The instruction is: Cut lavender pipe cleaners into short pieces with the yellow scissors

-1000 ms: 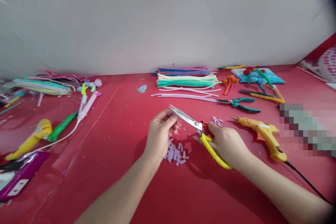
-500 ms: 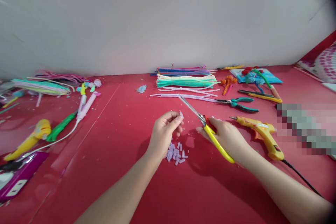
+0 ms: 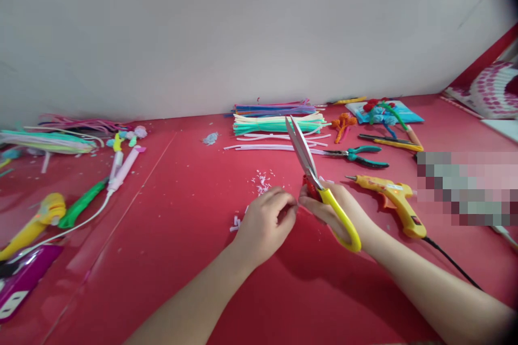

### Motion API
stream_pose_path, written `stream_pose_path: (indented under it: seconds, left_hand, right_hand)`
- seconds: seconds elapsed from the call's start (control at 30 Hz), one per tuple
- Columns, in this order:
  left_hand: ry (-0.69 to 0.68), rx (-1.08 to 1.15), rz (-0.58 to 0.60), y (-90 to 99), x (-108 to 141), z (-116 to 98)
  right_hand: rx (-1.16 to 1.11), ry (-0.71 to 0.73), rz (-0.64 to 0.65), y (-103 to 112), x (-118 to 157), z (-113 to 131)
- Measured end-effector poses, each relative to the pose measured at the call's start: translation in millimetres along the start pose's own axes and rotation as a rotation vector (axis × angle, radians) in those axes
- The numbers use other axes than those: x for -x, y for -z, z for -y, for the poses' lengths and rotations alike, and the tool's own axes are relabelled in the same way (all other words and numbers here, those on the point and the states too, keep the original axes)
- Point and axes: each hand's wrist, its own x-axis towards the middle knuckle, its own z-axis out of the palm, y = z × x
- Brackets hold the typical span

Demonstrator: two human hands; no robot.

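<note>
My right hand (image 3: 342,210) grips scissors (image 3: 304,151) with yellow handles, their blades pointing up and away and slightly apart. Close beside its fingertips, my left hand (image 3: 265,223) is closed, thumb and fingers drawn together. Whatever it may be pinching is hidden. Small lilac cut pieces (image 3: 235,223) lie on the red table, partly covered by my left hand. Just beyond that hand are fine lilac trimmings (image 3: 263,180). A bit of lilac (image 3: 326,180) shows behind my right hand.
Bundled pipe cleaners (image 3: 279,124) lie at the back, with loose lilac stems (image 3: 263,147) before them. Pliers (image 3: 360,155) and a yellow glue gun (image 3: 388,194) sit at right. On the left are a pink-and-white tool (image 3: 125,167), a green-handled tool (image 3: 84,204) and a purple case (image 3: 30,275).
My left hand has moved right, towards my right hand, and turned, so the lilac piece in its fingertips no longer shows. The scissors have swung more upright and their blades have parted.
</note>
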Motion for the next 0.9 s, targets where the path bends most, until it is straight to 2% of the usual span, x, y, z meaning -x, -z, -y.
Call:
stream_pose_path:
  seconds: [0.13, 0.3, 0.4, 0.5, 0.57, 0.63, 0.7, 0.8, 0.9]
  left_hand:
    - [0.108, 0.135, 0.017, 1.9, -1, -1]
    - [0.428, 0.584, 0.219, 1.4, -3, 3]
    - [0.494, 0.669, 0.266, 0.3, -4, 6]
    - [0.446, 0.544, 0.239, 3.4, -5, 9]
    - [0.357, 0.349, 0.155, 7.9, -6, 12]
    - [0.255, 0.149, 0.043, 12.6, -9, 16]
    - [0.199, 0.054, -0.021, 16.5, -11, 21]
    - [0.160, -0.035, -0.084, 20.9, -15, 28]
    - [0.116, -0.209, -0.045, 26.5, -17, 33]
  right_hand:
    - [-0.010, 0.017, 0.001, 1, 0, 1]
    - [-0.049, 0.065, 0.032, -1, 1, 3]
    - [-0.026, 0.061, 0.015, -2, 2, 2]
    - [0.043, 0.048, -0.074, 6, 1, 2]
    - [0.158, 0.001, -0.158, 18, -3, 1]
    - [0.350, -0.131, -0.246, 31, -8, -2]
    - [0.586, -0.229, -0.194, 41, -14, -7]
    - [0.796, -0.301, -0.075, 47, -22, -16]
    - [0.908, -0.290, -0.057, 44, -26, -24]
